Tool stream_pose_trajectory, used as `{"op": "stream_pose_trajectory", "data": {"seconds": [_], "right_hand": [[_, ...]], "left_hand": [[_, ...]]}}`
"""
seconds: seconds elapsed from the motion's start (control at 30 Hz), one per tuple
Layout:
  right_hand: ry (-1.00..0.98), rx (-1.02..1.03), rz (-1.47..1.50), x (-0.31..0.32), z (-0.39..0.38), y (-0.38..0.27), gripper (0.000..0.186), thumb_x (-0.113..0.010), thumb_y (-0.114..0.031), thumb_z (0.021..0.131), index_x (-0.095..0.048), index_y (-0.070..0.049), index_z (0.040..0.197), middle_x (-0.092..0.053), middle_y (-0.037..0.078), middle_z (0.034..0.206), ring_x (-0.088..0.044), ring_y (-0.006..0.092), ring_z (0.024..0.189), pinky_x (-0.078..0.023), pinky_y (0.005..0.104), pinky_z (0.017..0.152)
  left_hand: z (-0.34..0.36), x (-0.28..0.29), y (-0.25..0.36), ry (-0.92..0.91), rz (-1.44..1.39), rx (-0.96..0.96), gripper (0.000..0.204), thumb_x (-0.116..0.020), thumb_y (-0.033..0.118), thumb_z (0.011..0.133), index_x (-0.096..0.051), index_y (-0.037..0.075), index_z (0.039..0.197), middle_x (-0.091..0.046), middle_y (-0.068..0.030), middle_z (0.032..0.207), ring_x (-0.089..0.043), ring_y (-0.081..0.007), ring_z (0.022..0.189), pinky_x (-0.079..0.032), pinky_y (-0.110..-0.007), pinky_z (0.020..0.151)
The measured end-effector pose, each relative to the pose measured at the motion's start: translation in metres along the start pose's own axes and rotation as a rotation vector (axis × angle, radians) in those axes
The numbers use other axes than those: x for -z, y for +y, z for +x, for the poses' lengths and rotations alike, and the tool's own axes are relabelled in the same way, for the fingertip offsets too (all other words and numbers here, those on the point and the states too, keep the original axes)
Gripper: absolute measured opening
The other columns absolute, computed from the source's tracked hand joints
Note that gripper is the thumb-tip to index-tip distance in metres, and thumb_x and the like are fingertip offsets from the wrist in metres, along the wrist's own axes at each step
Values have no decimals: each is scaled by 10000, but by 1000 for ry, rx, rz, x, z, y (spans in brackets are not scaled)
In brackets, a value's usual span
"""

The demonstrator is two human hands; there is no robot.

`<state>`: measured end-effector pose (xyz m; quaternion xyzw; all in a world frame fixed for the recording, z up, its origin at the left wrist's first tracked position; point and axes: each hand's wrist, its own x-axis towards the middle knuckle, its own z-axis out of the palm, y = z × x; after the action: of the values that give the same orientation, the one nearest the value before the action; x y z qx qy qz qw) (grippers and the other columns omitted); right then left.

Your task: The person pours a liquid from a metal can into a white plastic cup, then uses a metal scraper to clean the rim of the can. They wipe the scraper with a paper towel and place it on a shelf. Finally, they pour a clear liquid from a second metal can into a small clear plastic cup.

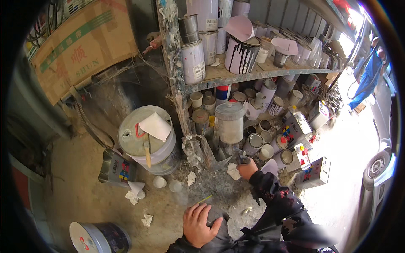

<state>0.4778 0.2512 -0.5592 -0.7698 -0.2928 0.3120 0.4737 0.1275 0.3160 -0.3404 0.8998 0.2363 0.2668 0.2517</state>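
Observation:
My left hand [199, 225] lies with spread fingers on my dark-trousered knee [219, 220] and holds nothing. Down and to the right, my right hand [247, 169] reaches forward near the floor, its fingers closed around a small dark object [240, 159] whose kind I cannot make out. Just beyond it, a large translucent lidded tub [230, 122] stands under the shelf. Beside that hand, paint cans [253, 143] crowd together on the right. A crumpled white paper [233, 171] is on the stained floor close to my fingers.
A large drum [147, 114] at left carries a brush [147, 152] and a paper sheet [155, 126]. Two small cups [160, 182] stand before it. A wooden shelf [261, 75] full of cans overhangs the area. Rectangular metal tins [313, 173] stand right; a pail [86, 238] is lower left.

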Motion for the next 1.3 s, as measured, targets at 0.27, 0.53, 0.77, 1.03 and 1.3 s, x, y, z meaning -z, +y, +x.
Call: {"op": "stream_pose_trajectory", "data": {"seconds": [0.27, 0.53, 0.77, 1.03, 1.3], "right_hand": [[175, -65, -220, -14, -47, -82, 485, -653, -127, 761, -553, -2, 1219, -659, 246, 1002, -645, 355, 986, -495, 372, 840], [92, 324, -116, -9, -114, -86, 562, -628, -109, 755, -529, -59, 1306, -650, 238, 1064, -627, 376, 1022, -491, 390, 870], [-83, 302, -85, 8, -135, -93, 595, -606, -69, 709, -537, -68, 1300, -645, 218, 1078, -619, 381, 1012, -507, 396, 834], [175, 302, -141, -5, -135, -90, 650, -607, -79, 697, -487, -105, 1336, -618, 189, 1145, -608, 399, 1004, -519, 423, 838], [366, 346, -98, 2, -128, -89, 669, -604, -66, 680, -482, -125, 1335, -605, 195, 1142, -599, 406, 1007, -517, 442, 827]], "left_hand": [[22, 11, 6, -48, -38, 21, 497, -763, 351, 738, -633, 16, 1082, -628, -134, 1078, -558, -321, 1044, -423, -441, 916], [176, 57, 25, -289, 116, -485, 956, -839, 446, 624, -403, 63, 1384, -388, -204, 1366, -422, -400, 1191, -368, -479, 1006], [213, 46, 76, -658, 238, -718, 958, -818, 491, 608, -409, 110, 1386, -405, -201, 1276, -448, -400, 1131, -433, -463, 946], [209, 19, 92, -450, 300, -195, 932, -788, 528, 659, -406, -3, 1322, -473, -255, 1167, -499, -426, 1051, -440, -446, 938], [221, 16, 71, -527, -307, 201, 752, -568, 513, 899, -366, -34, 1375, -473, -213, 1319, -518, -330, 1166, -430, -390, 975]]}}
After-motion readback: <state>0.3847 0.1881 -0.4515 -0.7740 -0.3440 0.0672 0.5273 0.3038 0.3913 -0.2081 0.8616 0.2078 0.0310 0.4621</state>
